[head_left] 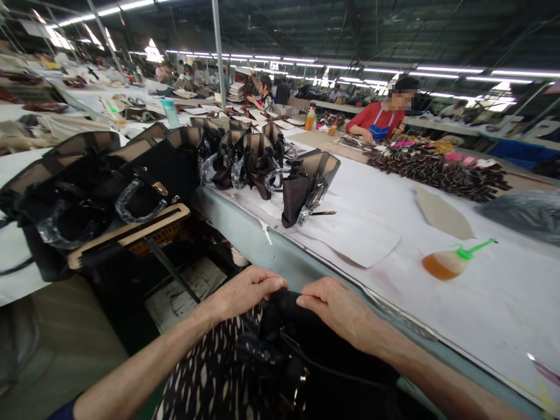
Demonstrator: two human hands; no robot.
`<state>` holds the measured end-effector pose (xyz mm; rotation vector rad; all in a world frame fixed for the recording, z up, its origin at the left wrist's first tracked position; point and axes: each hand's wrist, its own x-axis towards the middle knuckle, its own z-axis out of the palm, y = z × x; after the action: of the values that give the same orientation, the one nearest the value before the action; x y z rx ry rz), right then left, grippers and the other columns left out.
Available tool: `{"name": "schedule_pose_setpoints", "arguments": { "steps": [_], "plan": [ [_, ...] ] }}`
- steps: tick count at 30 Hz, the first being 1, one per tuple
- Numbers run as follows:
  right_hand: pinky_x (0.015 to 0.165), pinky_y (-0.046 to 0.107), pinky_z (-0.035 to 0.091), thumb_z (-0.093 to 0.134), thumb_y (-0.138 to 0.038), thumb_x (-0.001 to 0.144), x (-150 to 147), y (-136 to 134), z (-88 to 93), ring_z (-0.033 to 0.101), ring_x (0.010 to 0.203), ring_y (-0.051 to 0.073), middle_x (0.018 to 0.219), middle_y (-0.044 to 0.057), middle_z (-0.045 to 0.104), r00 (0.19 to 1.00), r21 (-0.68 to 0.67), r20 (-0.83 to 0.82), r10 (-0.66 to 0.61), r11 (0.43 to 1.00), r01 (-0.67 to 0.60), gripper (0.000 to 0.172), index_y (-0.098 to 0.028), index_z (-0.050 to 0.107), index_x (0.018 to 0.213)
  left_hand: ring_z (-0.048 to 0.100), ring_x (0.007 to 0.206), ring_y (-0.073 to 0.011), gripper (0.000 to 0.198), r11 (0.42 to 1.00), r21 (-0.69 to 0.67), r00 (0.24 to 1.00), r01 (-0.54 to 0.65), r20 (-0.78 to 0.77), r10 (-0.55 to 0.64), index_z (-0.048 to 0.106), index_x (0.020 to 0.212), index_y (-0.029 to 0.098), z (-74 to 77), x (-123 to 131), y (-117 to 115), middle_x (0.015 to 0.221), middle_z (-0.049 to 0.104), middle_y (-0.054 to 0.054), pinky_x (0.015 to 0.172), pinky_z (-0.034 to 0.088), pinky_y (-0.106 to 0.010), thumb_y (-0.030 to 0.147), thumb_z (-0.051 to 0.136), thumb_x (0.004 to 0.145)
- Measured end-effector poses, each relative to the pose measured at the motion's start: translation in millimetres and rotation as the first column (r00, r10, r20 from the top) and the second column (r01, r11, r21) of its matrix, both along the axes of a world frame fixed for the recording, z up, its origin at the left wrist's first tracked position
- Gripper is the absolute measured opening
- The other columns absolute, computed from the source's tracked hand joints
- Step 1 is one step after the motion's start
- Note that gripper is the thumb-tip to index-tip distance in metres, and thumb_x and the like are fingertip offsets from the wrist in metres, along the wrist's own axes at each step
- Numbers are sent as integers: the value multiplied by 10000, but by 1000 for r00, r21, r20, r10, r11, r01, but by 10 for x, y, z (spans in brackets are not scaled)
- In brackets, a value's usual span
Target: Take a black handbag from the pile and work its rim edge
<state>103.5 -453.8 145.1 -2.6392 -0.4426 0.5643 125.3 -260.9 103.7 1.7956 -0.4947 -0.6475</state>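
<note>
A black bag (332,361) with gold-coloured metal fittings and a plastic-wrapped handle lies over the lap, at the bottom middle of the head view. My left hand (251,289) pinches the bag's upper edge between thumb and fingers. Just to its right, my right hand (335,303) grips the same edge, thumb and fingers pressed together. A short stretch of black fabric shows between the two hands. The lower part of the bag runs out of the frame.
Several black bags (157,157) with wrapped handles stand at the left, one bag (306,186) nearer on the white table (371,204). A bottle of amber liquid (446,263) lies at the right. Beyond dark strips (429,169) is a person in red (378,119).
</note>
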Motion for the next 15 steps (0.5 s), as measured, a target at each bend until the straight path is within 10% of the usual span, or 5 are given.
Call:
{"name": "schedule_pose_setpoints", "arguments": {
  "steps": [15],
  "plan": [
    [491,224,216,445,-258,827,-6,31,-26,286,524,92,539,-35,306,999,-2,-8,46,999,-46,342,-166,337,515,391,461,-92,356,991,134,991,10,-133,8,670,858,114,-116,-3,-52,518,446,28,421,300,-189,406,481,782]
  ]
}}
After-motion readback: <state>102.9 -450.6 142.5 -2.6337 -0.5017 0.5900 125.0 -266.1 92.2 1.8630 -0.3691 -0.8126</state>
